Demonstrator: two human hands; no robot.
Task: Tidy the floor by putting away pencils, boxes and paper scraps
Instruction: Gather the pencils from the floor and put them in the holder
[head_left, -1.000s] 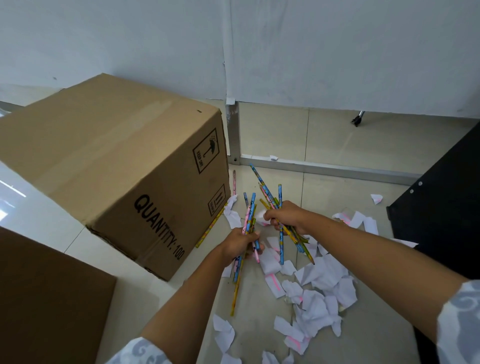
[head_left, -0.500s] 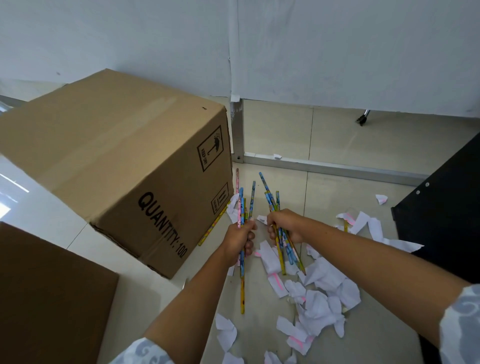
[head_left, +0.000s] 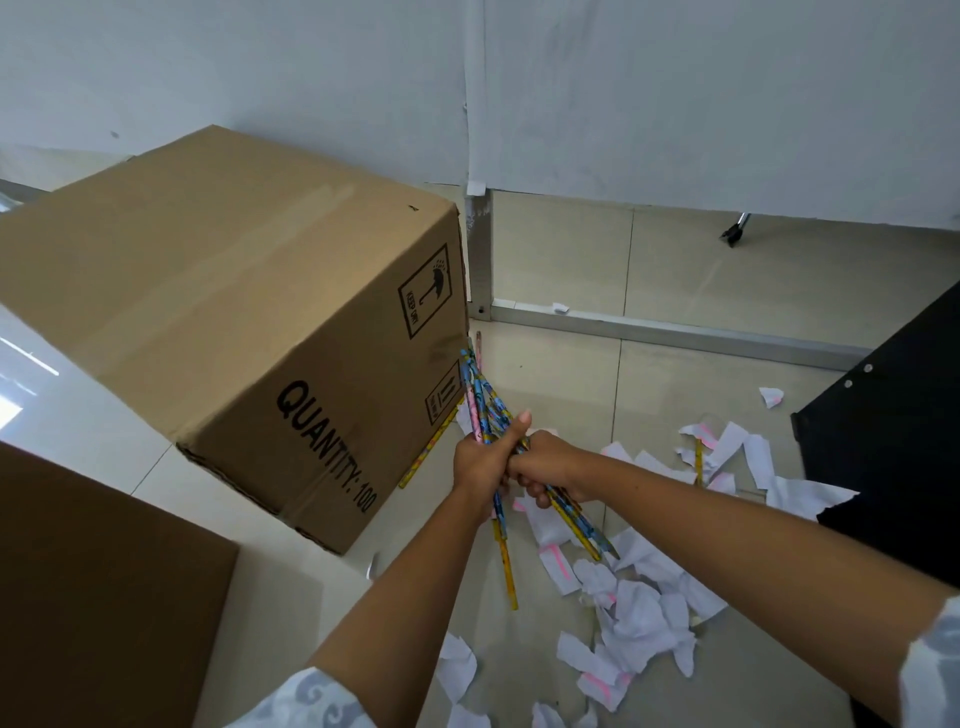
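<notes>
pencils are gathered into one bundle held just above the floor, beside the lower corner of the large cardboard box. the left hand is wrapped round the upper part of the bundle with the thumb lifted along it, and the right hand is curled round the lower part, the two hands touching. the tips fan out below the right hand, so the bundle is judged to be loose and uneven. to do this step well, the ends should be squared and the grip tightened before anything is carried off, or the longest yellow one may slip out. one pencil is left lying against the foot of the box, and another seems to lie among the paper scraps, though it is partly covered. these should be added to the bundle before the scraps are dealt with.
</notes>
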